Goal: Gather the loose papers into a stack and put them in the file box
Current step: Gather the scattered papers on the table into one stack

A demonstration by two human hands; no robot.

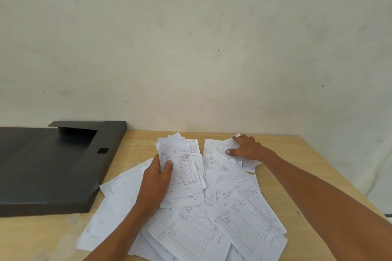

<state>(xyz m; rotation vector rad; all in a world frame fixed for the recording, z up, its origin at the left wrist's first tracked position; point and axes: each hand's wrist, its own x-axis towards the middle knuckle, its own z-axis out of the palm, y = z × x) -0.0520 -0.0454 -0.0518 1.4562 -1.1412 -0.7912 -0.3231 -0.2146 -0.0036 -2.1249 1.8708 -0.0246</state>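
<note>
The loose papers (237,214) lie in one overlapping heap on the desk (297,176) in front of me, too many and too layered for me to count, though well over a dozen sheets show. They are white slips printed with ruled tables and filled in with handwriting that I cannot read. They point every way: some with their long axis running away from me, the nearest ones slanted toward my right. In my left hand (156,182) I hold a small stack (184,174) of several of these slips, raised a little over the middle of the heap, its long axis running away from me and tipped slightly left; my thumb presses on the top sheet and my fingers (154,160) curl behind, pinching the stack. My right hand (244,147) reaches to the far side of the heap, palm down, its fingers spread and bent over a crumpled slip (218,146) near the wall. One file box (48,167), dark grey and lying flat, sits on the left part of the desk, just beside the heap. A pale wall (191,38) rises behind the desk.
</note>
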